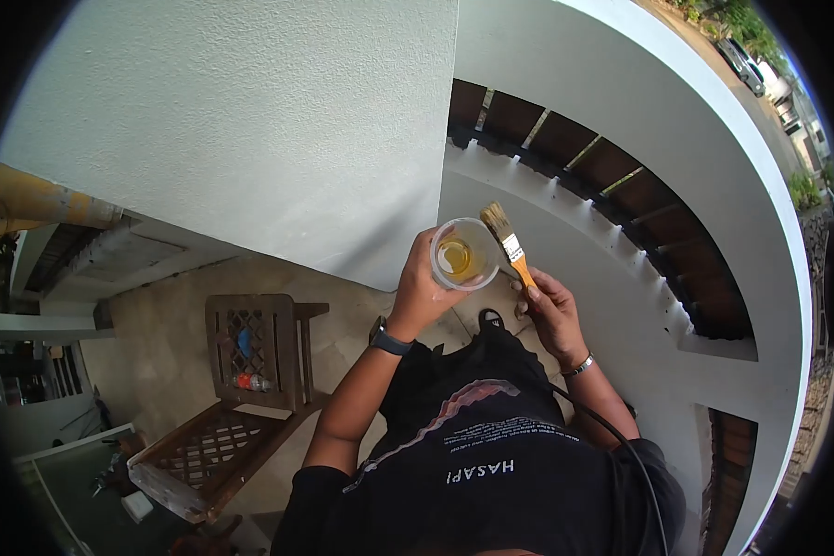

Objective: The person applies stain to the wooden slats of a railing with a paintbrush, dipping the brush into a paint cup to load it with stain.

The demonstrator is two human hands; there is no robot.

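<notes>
My left hand (415,295) is wrapped round a clear plastic cup (481,243), tipped so its open mouth faces me. A little yellowish liquid (458,258) lies at its bottom. Just to the right, my right hand (552,313) grips the orange handle of a flat paintbrush (510,243). The brush points up and left, its pale, worn bristles beside the cup's rim. Both hands are held out in front of my black shirt.
A white textured wall (278,120) rises ahead on the left. Curving round the right is a white parapet (612,269) with dark brown slatted panels. On the tiled floor at lower left stands a brown wooden chair (250,357) with a plastic bottle (252,382) on it.
</notes>
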